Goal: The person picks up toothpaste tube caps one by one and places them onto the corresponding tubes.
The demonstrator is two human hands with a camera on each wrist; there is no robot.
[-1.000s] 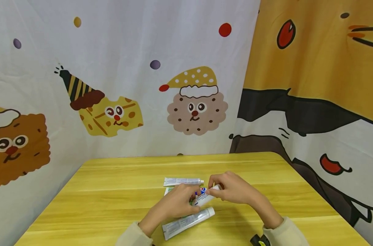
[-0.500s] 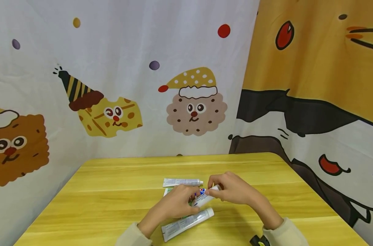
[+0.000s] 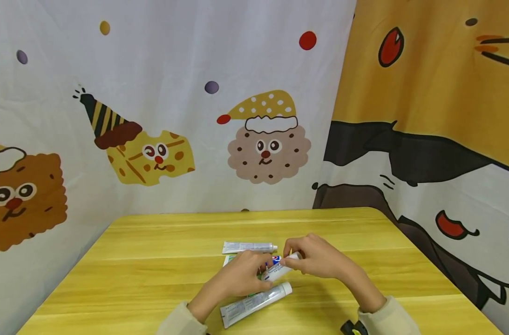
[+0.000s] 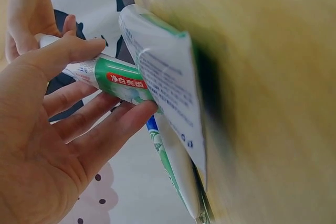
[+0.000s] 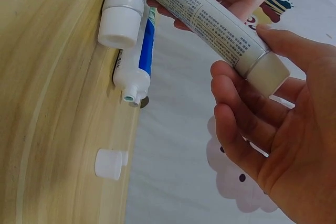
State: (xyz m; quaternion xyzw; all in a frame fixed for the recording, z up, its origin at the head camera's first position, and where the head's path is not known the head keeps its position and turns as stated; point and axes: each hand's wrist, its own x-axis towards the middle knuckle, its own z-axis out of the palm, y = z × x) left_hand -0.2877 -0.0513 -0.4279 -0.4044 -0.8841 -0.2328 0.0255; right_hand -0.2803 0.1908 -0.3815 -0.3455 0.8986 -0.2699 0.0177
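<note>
A white and green toothpaste tube is held between both hands, tilted above the table. My left hand grips its body, the thumb on one side and fingers on the other. At the other end my right hand pinches the tube close to its white cap, which is on in the right wrist view. Another capped toothpaste tube lies nearer me on the table. Beyond the held one lies a third tube. Part of a blue and green tube shows behind my left hand.
A loose white cap stands on the table in the right wrist view, with another white piece partly hidden behind it. An uncapped nozzle shows nearby. The wooden table ends at a printed curtain.
Both hands stay in place on the tube. Only a slight shift of the head view shows.
</note>
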